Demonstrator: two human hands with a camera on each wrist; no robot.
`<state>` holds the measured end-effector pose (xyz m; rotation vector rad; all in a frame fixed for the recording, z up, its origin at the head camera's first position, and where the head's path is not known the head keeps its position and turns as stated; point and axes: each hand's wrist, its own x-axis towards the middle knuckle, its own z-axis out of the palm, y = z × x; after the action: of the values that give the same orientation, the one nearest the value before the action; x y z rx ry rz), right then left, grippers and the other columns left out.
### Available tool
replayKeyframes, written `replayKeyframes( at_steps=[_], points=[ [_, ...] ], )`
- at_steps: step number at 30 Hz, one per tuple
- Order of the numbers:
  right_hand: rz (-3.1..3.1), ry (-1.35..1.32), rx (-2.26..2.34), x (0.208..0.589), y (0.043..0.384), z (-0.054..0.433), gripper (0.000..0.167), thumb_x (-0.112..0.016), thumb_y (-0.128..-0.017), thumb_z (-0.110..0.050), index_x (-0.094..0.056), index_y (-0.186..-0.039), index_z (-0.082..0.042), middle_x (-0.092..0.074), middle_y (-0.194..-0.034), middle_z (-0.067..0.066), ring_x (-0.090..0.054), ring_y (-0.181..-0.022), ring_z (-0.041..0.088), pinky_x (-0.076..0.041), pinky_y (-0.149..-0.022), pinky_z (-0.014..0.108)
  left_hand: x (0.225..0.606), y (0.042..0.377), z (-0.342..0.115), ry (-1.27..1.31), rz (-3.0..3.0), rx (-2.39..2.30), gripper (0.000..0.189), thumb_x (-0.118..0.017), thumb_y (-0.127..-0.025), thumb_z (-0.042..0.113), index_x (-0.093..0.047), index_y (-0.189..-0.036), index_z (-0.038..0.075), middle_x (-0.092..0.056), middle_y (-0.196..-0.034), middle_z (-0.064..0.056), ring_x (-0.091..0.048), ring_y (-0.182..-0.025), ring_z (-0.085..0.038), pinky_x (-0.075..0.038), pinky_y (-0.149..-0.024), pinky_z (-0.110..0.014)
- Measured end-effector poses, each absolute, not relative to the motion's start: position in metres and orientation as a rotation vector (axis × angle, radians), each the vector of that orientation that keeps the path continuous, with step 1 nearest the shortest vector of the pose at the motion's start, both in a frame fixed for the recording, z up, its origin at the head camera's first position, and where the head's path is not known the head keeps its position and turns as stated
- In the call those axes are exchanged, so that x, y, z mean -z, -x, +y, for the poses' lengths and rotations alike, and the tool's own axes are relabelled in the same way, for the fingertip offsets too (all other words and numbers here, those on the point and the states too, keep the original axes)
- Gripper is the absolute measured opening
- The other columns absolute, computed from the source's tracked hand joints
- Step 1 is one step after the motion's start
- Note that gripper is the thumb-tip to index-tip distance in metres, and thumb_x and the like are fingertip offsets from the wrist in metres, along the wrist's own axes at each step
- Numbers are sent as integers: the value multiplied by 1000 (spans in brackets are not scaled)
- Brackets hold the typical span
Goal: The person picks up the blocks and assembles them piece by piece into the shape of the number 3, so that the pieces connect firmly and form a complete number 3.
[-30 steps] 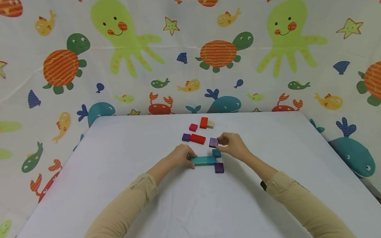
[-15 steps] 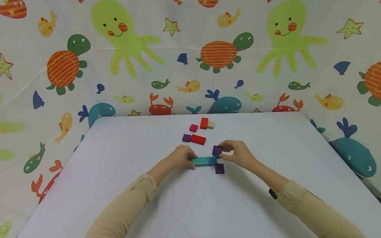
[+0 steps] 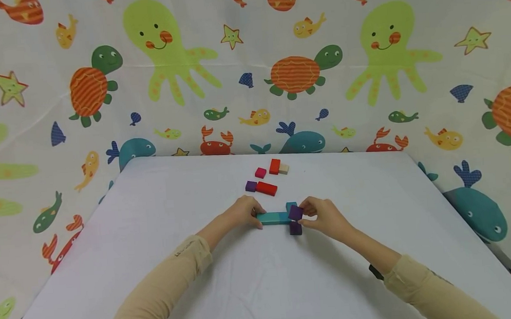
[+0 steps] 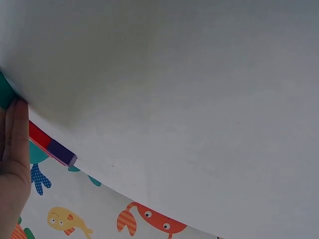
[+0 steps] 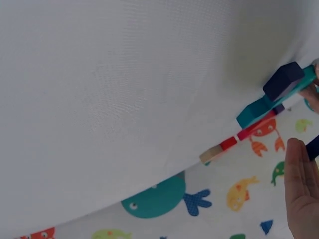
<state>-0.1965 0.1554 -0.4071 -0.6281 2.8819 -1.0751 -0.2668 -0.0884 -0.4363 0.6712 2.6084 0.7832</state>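
Held purple block [image 3: 296, 212]: pinched between the thumb and fingers of the right hand, slightly tilted; from the head it overlaps the right end of the teal row, but whether it touches cannot be told.
Right hand [image 3: 325, 216]: thumb and fingers closed on that block, reaching in from the right.
Teal row [image 3: 270, 219]: lying sideways on the bench, its right end bluer than the rest; whether one piece or several is unclear.
Left hand [image 3: 244, 211]: grips the row's left end, thumb on the near side, fingers on the far side.
Blue block [image 3: 291, 205]: at the far side of the row's right end, partly behind the held block.
Near purple block [image 3: 296, 229]: on the near side of that same end, its far edge covered from the head.
Beyond the hands: a long red block [image 3: 267, 188] touching a small purple block [image 3: 251, 186]; farther off, a pink block [image 3: 260, 173] beside an orange-red block [image 3: 275, 166], which adjoins a beige block [image 3: 284, 169].
Bench [image 3: 187, 193]: white-covered.
Backdrop [image 3: 239, 43]: white cloth printed with sea animals.
Sleeves [image 3: 158, 287]: beige, on both arms.
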Motion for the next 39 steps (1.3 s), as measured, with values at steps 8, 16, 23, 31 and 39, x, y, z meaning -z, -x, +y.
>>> replayKeyframes(
  at_steps=[8, 16, 23, 31, 39],
  points=[
    [2877, 651, 1062, 413, 185, 159, 29, -77, -77, -9, -62, -100, 1, -70, -96, 12, -67, -88, 25, -56, -79, 33, 437, 263, -89, -671, 2615, -784, 39, -82, -71, 13, -71, -107, 4, -72, -97, -7, -61, -79, -12, -54, -77, -24],
    [2887, 672, 1004, 417, 181, 163, 27, -77, -76, -9, -64, -98, -1, -69, -93, 9, -65, -85, 22, -56, -76, 32, 437, 263, -89, -654, 2612, -814, 39, -81, -72, 13, -71, -109, 5, -72, -97, -6, -60, -78, -11, -54, -77, -23],
    [2882, 725, 925, 423, 178, 162, 27, -78, -74, -8, -65, -96, 1, -68, -89, 7, -61, -79, 16, -54, -71, 27, 435, 269, -90, -656, 2627, -807, 40, -81, -72, 13, -70, -110, 5, -71, -98, -7, -60, -79, -12, -54, -77, -22],
    [2883, 719, 879, 431, 170, 156, 25, -79, -73, -8, -66, -93, 1, -68, -86, 6, -60, -76, 13, -53, -68, 23, 437, 270, -89, -661, 2603, -792, 41, -81, -73, 15, -70, -111, 5, -71, -101, -7, -61, -80, -12, -54, -78, -22],
    [2874, 647, 837, 432, 165, 149, 25, -79, -72, -6, -65, -92, 1, -65, -81, 3, -54, -74, 10, -47, -64, 17, 436, 267, -88, -638, 2617, -797, 40, -81, -72, 13, -70, -110, 5, -72, -100, -7, -60, -79, -12, -54, -76, -23]
  ],
)
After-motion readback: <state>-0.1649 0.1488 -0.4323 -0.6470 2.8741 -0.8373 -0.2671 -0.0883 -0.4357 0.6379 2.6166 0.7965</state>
